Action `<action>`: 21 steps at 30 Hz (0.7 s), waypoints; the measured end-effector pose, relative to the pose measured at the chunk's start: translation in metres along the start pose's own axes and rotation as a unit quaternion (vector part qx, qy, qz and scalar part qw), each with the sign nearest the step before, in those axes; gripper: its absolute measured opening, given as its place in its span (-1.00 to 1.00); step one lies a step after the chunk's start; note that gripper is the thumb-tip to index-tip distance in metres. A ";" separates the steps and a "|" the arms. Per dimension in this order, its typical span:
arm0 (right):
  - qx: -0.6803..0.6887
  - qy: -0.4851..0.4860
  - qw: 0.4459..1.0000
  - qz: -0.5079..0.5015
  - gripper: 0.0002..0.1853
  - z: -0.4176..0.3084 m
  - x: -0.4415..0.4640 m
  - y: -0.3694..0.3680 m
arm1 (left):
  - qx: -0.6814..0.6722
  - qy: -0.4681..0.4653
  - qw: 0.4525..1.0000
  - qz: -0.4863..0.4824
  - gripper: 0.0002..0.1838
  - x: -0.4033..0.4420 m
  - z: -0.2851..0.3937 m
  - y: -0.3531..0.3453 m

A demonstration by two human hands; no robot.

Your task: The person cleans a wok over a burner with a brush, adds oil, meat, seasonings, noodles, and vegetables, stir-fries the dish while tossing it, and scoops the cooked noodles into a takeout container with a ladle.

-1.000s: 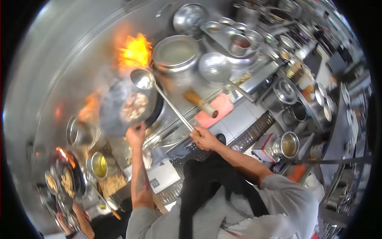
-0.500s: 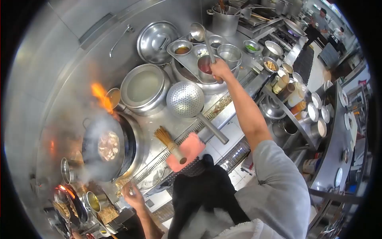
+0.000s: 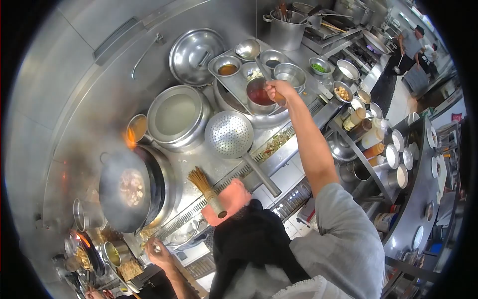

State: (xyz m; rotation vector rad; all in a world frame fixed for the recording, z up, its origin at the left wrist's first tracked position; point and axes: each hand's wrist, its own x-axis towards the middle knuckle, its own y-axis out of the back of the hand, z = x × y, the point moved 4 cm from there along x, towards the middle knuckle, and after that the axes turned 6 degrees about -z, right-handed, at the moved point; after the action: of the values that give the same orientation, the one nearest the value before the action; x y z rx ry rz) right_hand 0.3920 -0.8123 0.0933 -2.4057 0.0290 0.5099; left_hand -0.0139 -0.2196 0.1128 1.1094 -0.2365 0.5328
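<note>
My right hand [image 3: 280, 92] grips the handle of a steel ladle [image 3: 247, 50], whose bowl is over the back of a tray of small pots. Beneath that hand is a pot of dark red liquid [image 3: 260, 94]. Around it stand a bowl of amber liquid [image 3: 227, 69], a bowl of white chopped pieces [image 3: 254, 73] and a steel pot [image 3: 290, 74]. My left hand [image 3: 159, 253] is at the counter's front edge, fingers curved and apart, with nothing visible in them. Beyond it, pale pieces of food [image 3: 132, 187] lie in a smoking wok [image 3: 112, 199].
Flame [image 3: 131, 138] rises behind the wok. A perforated skimmer [image 3: 229, 134], a bamboo brush [image 3: 206, 190] and a pink cloth [image 3: 229, 199] lie along the front. A large pot of cloudy liquid [image 3: 177, 112] stands behind. Bottles [image 3: 354, 119] line the right shelf. A person [image 3: 412, 47] stands far right.
The ladle's bowl has dropped lower over the tray, and its handle has tilted with my right hand. The flame behind the wok has shrunk. My left hand stays by the counter edge.
</note>
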 end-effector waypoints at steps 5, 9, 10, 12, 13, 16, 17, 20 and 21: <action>-0.194 0.083 0.977 0.037 -0.90 0.008 -0.013 -0.014 | 0.021 0.004 1.000 -0.004 -0.84 0.004 -0.003 0.002; -0.109 0.051 0.993 0.012 -0.90 0.007 -0.017 -0.024 | 0.007 0.043 0.999 -0.023 -0.85 0.005 -0.013 0.003; -0.109 0.051 0.993 0.011 -0.90 0.007 -0.013 -0.022 | 0.000 0.029 1.000 -0.013 -0.85 0.006 -0.016 0.006; 0.079 0.002 0.996 -0.042 -0.89 0.015 0.001 -0.020 | -0.005 0.019 1.000 0.002 -0.85 0.006 -0.026 0.008; 0.094 0.013 0.994 -0.055 -0.88 0.019 -0.001 -0.025 | -0.004 -0.001 1.000 0.007 -0.86 0.006 -0.031 0.011; -0.012 0.048 0.997 -0.053 -0.88 0.032 -0.034 -0.049 | 0.002 0.052 0.998 -0.030 -0.78 0.013 -0.057 0.016; -0.061 0.069 0.994 -0.063 -0.90 0.037 -0.042 -0.049 | 0.063 0.017 0.998 -0.015 -0.74 0.019 -0.083 0.007; -0.178 0.072 0.976 -0.100 -0.89 0.082 -0.111 -0.108 | 0.068 -0.040 0.996 -0.050 -0.63 0.058 -0.074 0.002; -0.254 0.065 0.960 -0.099 -0.83 0.105 -0.135 -0.136 | 0.054 -0.023 0.994 -0.090 -0.64 0.062 -0.102 -0.016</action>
State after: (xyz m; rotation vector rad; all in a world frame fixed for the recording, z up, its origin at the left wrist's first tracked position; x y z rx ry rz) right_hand 0.2504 -0.6569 0.1528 -2.8978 -0.3212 0.2877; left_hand 0.0390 -0.1153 0.0831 1.2350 -0.1479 0.3630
